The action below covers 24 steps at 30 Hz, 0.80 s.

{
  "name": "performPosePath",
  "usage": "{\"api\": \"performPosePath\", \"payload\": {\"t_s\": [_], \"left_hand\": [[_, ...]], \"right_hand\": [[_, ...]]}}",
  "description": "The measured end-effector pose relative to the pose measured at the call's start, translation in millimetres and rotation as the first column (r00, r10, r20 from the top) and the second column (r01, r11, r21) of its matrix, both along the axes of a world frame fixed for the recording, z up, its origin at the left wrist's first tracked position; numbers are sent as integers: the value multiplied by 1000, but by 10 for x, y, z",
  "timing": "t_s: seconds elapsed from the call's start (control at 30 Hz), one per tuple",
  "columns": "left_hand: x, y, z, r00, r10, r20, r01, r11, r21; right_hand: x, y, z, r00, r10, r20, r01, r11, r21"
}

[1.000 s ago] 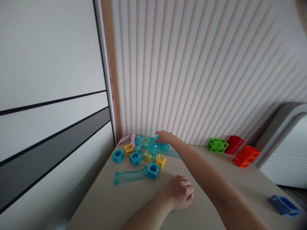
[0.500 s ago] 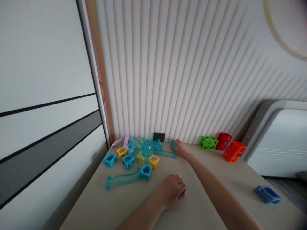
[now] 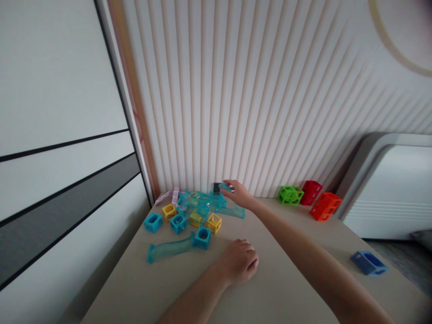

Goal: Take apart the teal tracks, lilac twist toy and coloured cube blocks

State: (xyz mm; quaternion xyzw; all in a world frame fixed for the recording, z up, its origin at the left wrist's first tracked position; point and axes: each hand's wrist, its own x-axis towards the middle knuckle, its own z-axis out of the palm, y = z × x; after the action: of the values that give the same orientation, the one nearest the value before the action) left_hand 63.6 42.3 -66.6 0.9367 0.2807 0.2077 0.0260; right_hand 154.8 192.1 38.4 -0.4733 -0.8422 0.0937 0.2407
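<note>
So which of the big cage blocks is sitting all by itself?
The blue cage block, alone near the table's right edge. The green, red and orange ones sit bunched together by the striped wall.

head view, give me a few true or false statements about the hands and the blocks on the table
1. The right hand reaches to the pile of clear teal pieces at the wall. True.
2. The left hand holds a yellow cube. False: it rests loosely curled on the table, holding nothing.
3. The green cube stands beside the red cube. True.
4. The blue block sits inside the teal pile. False: it lies apart, far right.
</note>
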Motion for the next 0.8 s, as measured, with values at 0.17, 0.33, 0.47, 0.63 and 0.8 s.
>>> {"api": "performPosePath", "payload": {"t_s": [0.17,0.33,0.47,0.63,0.8], "left_hand": [[-3,-12,11,999,-18,40,19,1000,-24],[-4,-17,-28,997,-1,77,3,999,-32],[-8,-17,-11,999,3,39,-1,999,-46],[-10,-34,34,998,24,53,-20,998,-66],[-20,-46,56,994,-15,107,24,997,-79]], "right_hand": [[-656,-140,146,969,213,126,-221,974,58],[-984,-83,108,956,177,233,-202,976,88],[-735,-353,53,961,155,228,-195,968,161],[407,-1043,-383,980,80,180,-145,912,384],[1957,-1593,-771,828,-539,153,361,722,590]]}}
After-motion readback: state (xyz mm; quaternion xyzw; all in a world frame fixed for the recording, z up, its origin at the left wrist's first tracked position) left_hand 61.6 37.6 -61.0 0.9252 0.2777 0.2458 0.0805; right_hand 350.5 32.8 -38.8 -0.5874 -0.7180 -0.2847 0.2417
